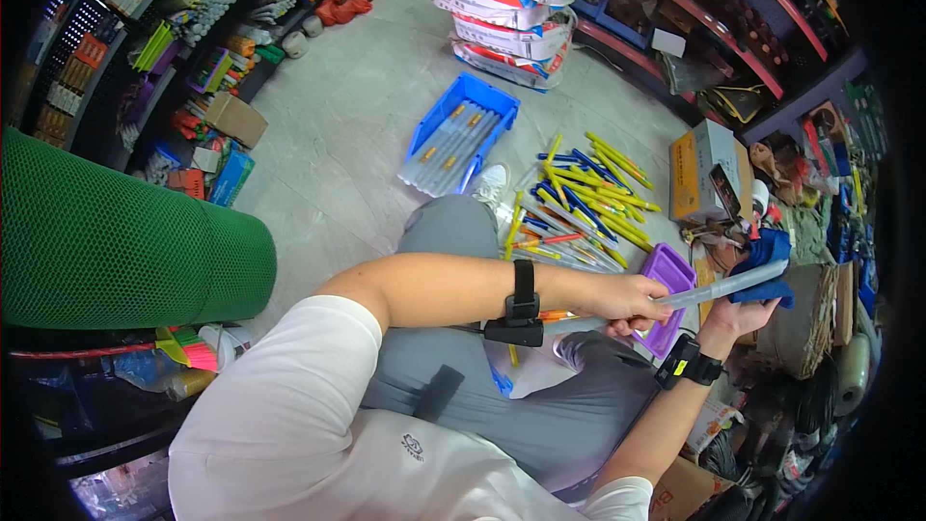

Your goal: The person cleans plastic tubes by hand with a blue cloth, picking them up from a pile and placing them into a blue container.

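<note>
My left hand [640, 306] grips a long translucent plastic tube [712, 289], which slants up to the right. A blue cloth [768, 255] lies in my right hand [745, 316], bunched against the tube's far end. Under the tube is a purple plastic bin [669, 271], partly hidden by my left hand. Beyond my forearm, a loose heap of yellow tubes [604, 188], with blue and clear ones among them, lies on the floor. A blue plastic bin [515, 107] past my shoe holds several clear tubes [452, 141] with orange labels, side by side.
Stacked white-and-red bags [506, 18] stand on the tiled floor ahead. A roll of green mesh [137, 231] is close on my left. Loaded shelves [145, 36] line the left side. To the right are a cardboard box [702, 174] and piled goods.
</note>
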The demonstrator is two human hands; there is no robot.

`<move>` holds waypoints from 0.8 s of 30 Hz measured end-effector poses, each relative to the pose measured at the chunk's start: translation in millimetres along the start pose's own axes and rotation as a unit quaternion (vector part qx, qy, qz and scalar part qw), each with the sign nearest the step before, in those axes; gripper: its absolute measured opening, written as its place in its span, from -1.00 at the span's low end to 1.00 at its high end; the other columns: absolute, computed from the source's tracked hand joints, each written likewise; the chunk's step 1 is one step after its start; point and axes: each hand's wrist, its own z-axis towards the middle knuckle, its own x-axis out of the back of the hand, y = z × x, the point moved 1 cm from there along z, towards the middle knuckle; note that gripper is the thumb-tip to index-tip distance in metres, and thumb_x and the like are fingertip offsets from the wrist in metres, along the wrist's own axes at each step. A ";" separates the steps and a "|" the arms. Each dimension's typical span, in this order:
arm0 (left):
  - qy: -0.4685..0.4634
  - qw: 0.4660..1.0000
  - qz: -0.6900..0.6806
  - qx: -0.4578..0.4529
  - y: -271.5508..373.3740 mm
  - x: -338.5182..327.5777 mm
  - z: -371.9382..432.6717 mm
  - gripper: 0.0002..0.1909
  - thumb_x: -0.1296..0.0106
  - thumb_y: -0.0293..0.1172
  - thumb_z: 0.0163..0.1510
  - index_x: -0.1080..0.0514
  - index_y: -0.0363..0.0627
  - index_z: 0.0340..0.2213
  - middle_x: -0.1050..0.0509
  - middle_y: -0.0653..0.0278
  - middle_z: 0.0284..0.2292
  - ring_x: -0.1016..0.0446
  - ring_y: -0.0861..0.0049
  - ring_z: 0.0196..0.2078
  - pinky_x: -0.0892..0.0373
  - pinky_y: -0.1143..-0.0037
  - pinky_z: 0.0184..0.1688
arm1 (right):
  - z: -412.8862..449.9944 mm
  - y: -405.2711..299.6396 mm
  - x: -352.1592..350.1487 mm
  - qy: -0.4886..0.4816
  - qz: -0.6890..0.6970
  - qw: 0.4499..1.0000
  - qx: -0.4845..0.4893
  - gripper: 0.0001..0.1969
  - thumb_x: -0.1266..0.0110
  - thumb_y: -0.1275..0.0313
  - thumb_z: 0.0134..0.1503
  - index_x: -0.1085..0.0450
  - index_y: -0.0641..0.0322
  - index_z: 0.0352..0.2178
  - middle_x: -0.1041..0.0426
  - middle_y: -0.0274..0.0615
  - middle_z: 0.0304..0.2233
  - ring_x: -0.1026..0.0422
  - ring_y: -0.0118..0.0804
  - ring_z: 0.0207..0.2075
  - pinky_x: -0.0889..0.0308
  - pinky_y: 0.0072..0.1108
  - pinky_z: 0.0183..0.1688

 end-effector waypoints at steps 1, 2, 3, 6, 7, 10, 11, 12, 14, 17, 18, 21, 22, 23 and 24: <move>0.030 0.999 -0.010 -0.018 2.3 3.2 -6.2 -0.79 0.25 -0.20 0.10 -0.17 -0.08 -0.40 -0.14 0.46 -0.69 -0.08 0.79 -0.75 -0.04 0.74 -0.75 | -6.0 26.2 -46.3 0.203 -0.090 0.973 0.059 -0.46 0.31 0.09 0.07 -0.10 0.24 -0.02 -0.17 -0.09 -0.02 -0.20 -0.09 -0.04 -0.12 -0.29 0.00; 0.053 0.998 -0.018 -0.039 6.1 2.9 -10.8 -0.79 0.25 -0.20 0.10 -0.18 -0.09 -0.38 -0.15 0.45 -0.68 -0.09 0.79 -0.74 -0.04 0.74 -0.74 | -5.7 37.3 -58.2 0.229 -0.088 0.969 0.039 -0.46 0.31 0.08 0.06 -0.10 0.22 -0.02 -0.16 -0.10 -0.01 -0.18 -0.09 -0.02 -0.09 -0.28 0.02; 0.052 0.998 -0.016 -0.034 14.3 0.5 -16.3 -0.79 0.25 -0.20 0.10 -0.18 -0.09 -0.38 -0.15 0.45 -0.68 -0.09 0.79 -0.74 -0.04 0.74 -0.74 | -4.2 41.6 -62.0 0.257 -0.087 0.962 0.023 -0.45 0.31 0.07 0.06 -0.09 0.21 -0.01 -0.15 -0.11 0.00 -0.16 -0.10 0.00 -0.06 -0.27 0.04; 0.156 0.980 -0.040 -0.119 50.9 0.4 -52.2 -0.71 0.24 -0.21 0.09 -0.18 -0.14 -0.23 -0.20 0.41 -0.61 -0.14 0.75 -0.69 -0.12 0.71 -0.67 | 4.3 55.7 -67.3 0.228 -0.080 0.970 0.030 -0.49 0.36 0.08 0.08 -0.14 0.21 -0.05 -0.22 -0.14 -0.06 -0.23 -0.13 -0.08 -0.11 -0.34 -0.02; 0.183 0.971 -0.053 -0.142 61.5 3.8 -66.4 -0.67 0.23 -0.23 0.08 -0.17 -0.16 -0.16 -0.22 0.39 -0.58 -0.16 0.74 -0.65 -0.16 0.70 -0.61 | 8.2 57.7 -55.8 0.213 -0.084 0.973 0.031 -0.50 0.37 0.10 0.09 -0.15 0.22 -0.06 -0.24 -0.14 -0.08 -0.25 -0.13 -0.11 -0.14 -0.35 -0.04; 0.159 0.940 -0.210 -0.216 93.9 16.9 -106.8 -0.55 0.24 -0.34 0.05 -0.04 -0.24 -0.03 -0.23 0.31 -0.46 -0.20 0.69 -0.50 -0.21 0.66 -0.44 | 8.1 43.3 -33.2 -0.053 0.019 0.997 -0.055 -0.56 0.40 0.13 0.11 -0.22 0.21 -0.15 -0.31 -0.11 -0.17 -0.30 -0.11 -0.18 -0.19 -0.35 -0.11; 0.173 0.923 -0.230 -0.254 98.8 25.6 -125.3 -0.52 0.24 -0.38 0.04 0.00 -0.26 -0.01 -0.22 0.29 -0.43 -0.20 0.67 -0.45 -0.21 0.66 -0.40 | 6.7 53.0 -42.0 -0.060 0.040 0.995 -0.064 -0.56 0.40 0.13 0.11 -0.23 0.21 -0.17 -0.31 -0.10 -0.17 -0.30 -0.11 -0.19 -0.19 -0.34 -0.12; 0.186 0.903 -0.248 -0.298 103.1 31.8 -143.4 -0.51 0.27 -0.43 0.04 0.04 -0.27 0.02 -0.21 0.29 -0.41 -0.19 0.66 -0.45 -0.24 0.65 -0.38 | 6.4 61.3 -44.1 -0.039 0.036 0.997 -0.063 -0.56 0.40 0.13 0.12 -0.23 0.22 -0.17 -0.31 -0.09 -0.17 -0.30 -0.11 -0.20 -0.20 -0.34 -0.13; 0.211 0.867 -0.280 -0.355 104.8 51.9 -177.6 -0.53 0.29 -0.44 0.08 0.05 -0.26 0.02 -0.23 0.27 -0.38 -0.22 0.61 -0.42 -0.29 0.57 -0.30 | 6.2 65.5 -44.8 -0.054 0.038 0.996 -0.065 -0.56 0.41 0.14 0.12 -0.22 0.24 -0.16 -0.31 -0.09 -0.17 -0.30 -0.11 -0.21 -0.20 -0.33 -0.14; 0.314 0.850 -0.190 -0.377 85.4 98.4 -221.4 -0.55 0.24 -0.46 0.07 0.00 -0.25 0.00 -0.28 0.21 -0.27 -0.30 0.53 -0.29 -0.30 0.46 -0.20 | 2.4 72.9 -51.7 -0.072 0.073 0.991 -0.085 -0.57 0.40 0.17 0.13 -0.23 0.25 -0.15 -0.31 -0.12 -0.15 -0.29 -0.14 -0.14 -0.17 -0.35 -0.07; 0.408 0.829 -0.118 -0.363 75.8 114.3 -229.4 -0.57 0.22 -0.43 0.07 -0.02 -0.22 -0.02 -0.28 0.21 -0.26 -0.31 0.52 -0.27 -0.31 0.42 -0.17 | 2.9 73.6 -50.4 -0.076 0.070 0.990 -0.091 -0.58 0.39 0.18 0.13 -0.23 0.24 -0.15 -0.30 -0.13 -0.13 -0.28 -0.15 -0.11 -0.15 -0.36 -0.04; 0.548 0.781 -0.047 -0.297 28.5 175.0 -255.4 -0.57 0.16 -0.41 0.05 -0.05 -0.19 -0.04 -0.29 0.20 -0.27 -0.33 0.49 -0.25 -0.34 0.36 -0.19 | -1.0 72.2 -51.5 0.011 0.023 0.996 -0.088 -0.60 0.37 0.19 0.12 -0.24 0.23 -0.16 -0.31 -0.14 -0.14 -0.28 -0.15 -0.11 -0.14 -0.36 -0.03; 0.599 0.760 -0.041 -0.250 10.2 195.4 -266.7 -0.56 0.11 -0.43 0.03 -0.06 -0.18 -0.05 -0.30 0.20 -0.28 -0.34 0.47 -0.25 -0.36 0.34 -0.22 | -1.5 71.3 -49.9 -0.031 0.027 0.994 -0.103 -0.59 0.36 0.18 0.12 -0.24 0.23 -0.16 -0.30 -0.13 -0.13 -0.27 -0.15 -0.11 -0.13 -0.36 -0.03; 0.601 0.758 -0.043 -0.250 -7.2 216.5 -276.2 -0.56 0.11 -0.43 0.03 -0.06 -0.18 -0.05 -0.30 0.20 -0.28 -0.34 0.47 -0.25 -0.36 0.34 -0.22 | -2.6 68.9 -50.5 -0.030 0.040 0.992 -0.116 -0.57 0.37 0.15 0.11 -0.23 0.22 -0.15 -0.29 -0.12 -0.13 -0.27 -0.13 -0.12 -0.14 -0.36 -0.06; 0.649 0.740 -0.019 -0.178 -27.2 239.1 -284.7 -0.52 0.08 -0.44 0.00 -0.04 -0.19 -0.04 -0.31 0.21 -0.30 -0.35 0.48 -0.28 -0.38 0.34 -0.27 | -3.8 66.9 -52.5 -0.058 0.032 0.990 -0.123 -0.56 0.38 0.14 0.11 -0.22 0.21 -0.14 -0.29 -0.11 -0.12 -0.27 -0.12 -0.13 -0.15 -0.36 -0.07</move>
